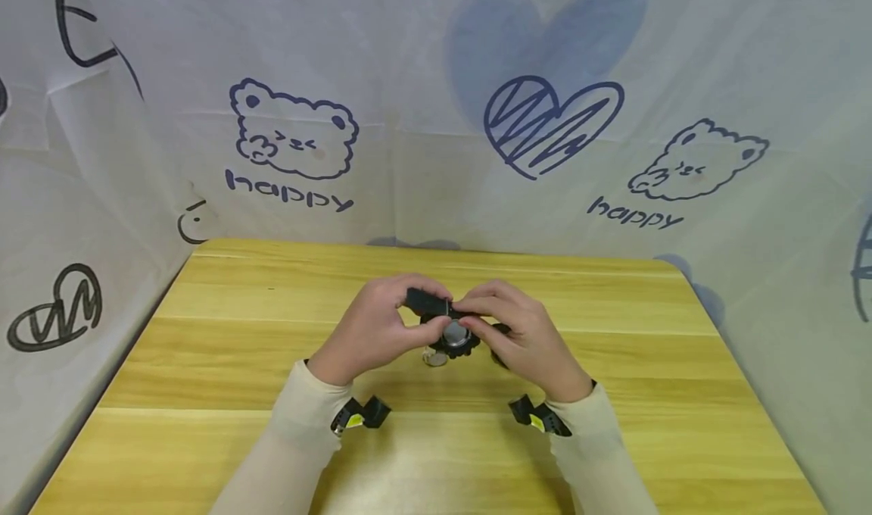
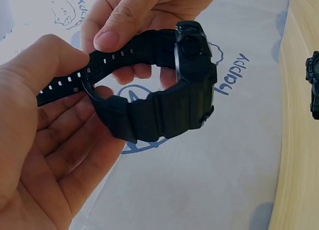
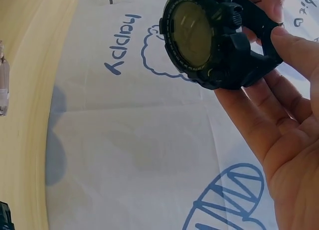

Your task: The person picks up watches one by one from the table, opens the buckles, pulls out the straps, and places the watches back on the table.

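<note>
A black wristwatch [image 2: 159, 110] with a round face is held up between both hands, its strap joined into a loop. My left hand [image 1: 378, 326] pinches the holed end of the strap [image 2: 67, 81], thumb on top, where it passes through the buckle [image 2: 88, 85]. My right hand [image 1: 514, 333] grips the strap too, its thumb pressing beside the holes in the left wrist view. In the right wrist view, the watch's dial [image 3: 192, 34] faces the camera, and the right fingers lie under the case. The two hands are close together above the table.
On the wooden table [image 1: 436, 439], a small pale, shiny watch [image 1: 434, 357] lies just below the held watch. Another black watch [image 1: 500, 344] lies beside the right hand, partly hidden by it. A white cloth [image 1: 409, 159] with drawn bears and hearts hangs behind.
</note>
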`<move>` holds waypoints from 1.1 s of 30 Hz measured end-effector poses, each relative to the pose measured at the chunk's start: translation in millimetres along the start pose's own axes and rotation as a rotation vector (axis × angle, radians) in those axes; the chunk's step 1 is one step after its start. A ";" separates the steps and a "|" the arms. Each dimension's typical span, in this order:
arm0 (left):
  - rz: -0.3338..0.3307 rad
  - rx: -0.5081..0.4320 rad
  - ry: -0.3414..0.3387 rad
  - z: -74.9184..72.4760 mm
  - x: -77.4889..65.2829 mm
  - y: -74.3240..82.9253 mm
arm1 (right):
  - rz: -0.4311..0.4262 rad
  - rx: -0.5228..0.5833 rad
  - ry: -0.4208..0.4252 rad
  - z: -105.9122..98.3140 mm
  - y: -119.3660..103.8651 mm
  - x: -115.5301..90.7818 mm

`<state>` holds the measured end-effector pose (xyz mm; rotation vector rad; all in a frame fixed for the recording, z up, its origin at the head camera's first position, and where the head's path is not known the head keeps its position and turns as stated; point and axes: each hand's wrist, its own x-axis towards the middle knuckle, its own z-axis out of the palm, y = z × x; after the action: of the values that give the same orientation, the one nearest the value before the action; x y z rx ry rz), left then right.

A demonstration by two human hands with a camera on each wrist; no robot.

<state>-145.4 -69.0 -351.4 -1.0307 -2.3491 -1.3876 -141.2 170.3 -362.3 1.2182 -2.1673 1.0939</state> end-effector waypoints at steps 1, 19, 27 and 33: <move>-0.002 0.002 0.000 0.0 0.0 -0.2 | 0.002 0.001 0.000 -0.1 0.2 -0.2; 0.005 -0.004 -0.043 -1.1 -0.2 -2.2 | 0.158 0.000 -0.073 -1.9 -4.2 -1.2; 0.043 0.111 -0.074 1.8 1.2 -2.7 | 0.189 -0.054 -0.119 -2.8 -4.7 -0.8; 0.044 0.147 -0.070 2.7 0.6 -2.6 | 0.174 -0.019 -0.115 -2.5 -3.1 -1.1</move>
<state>-147.1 -67.3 -354.2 -1.0979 -2.4208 -1.1612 -138.0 171.9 -360.2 1.1263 -2.4039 1.0925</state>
